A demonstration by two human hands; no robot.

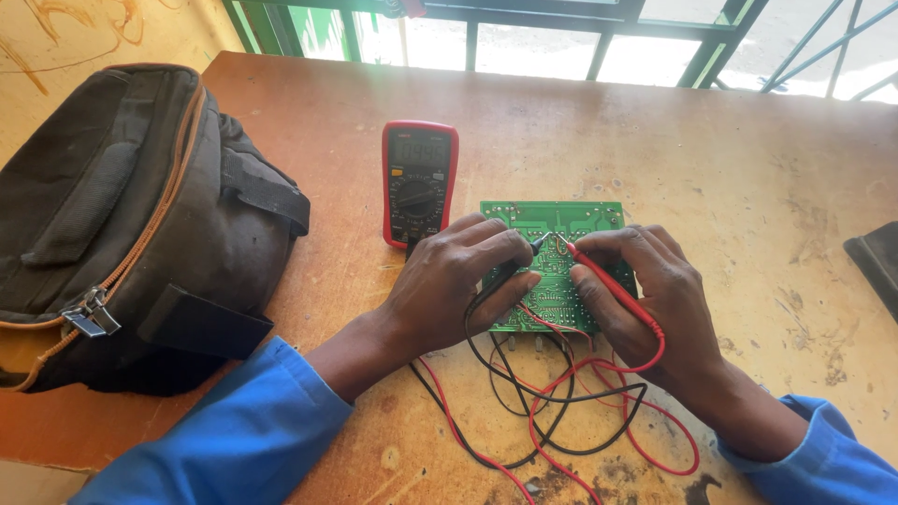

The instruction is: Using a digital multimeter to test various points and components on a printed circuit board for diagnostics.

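A green circuit board [552, 217] lies solder side up on the wooden table [711, 159]. My left hand [449, 281] grips a black test probe [516, 265], its tip on the board. My right hand [655, 299] grips a red test probe [608, 283], its tip touching the board close to the black one. A red and black multimeter [419, 182] lies just beyond my left hand, its display lit. Red and black leads [561, 411] loop over the table in front of the board.
A large dark bag [131, 215] with a brown zip sits at the left of the table. A dark object [875, 262] pokes in at the right edge. Green window bars [599, 28] run along the far side.
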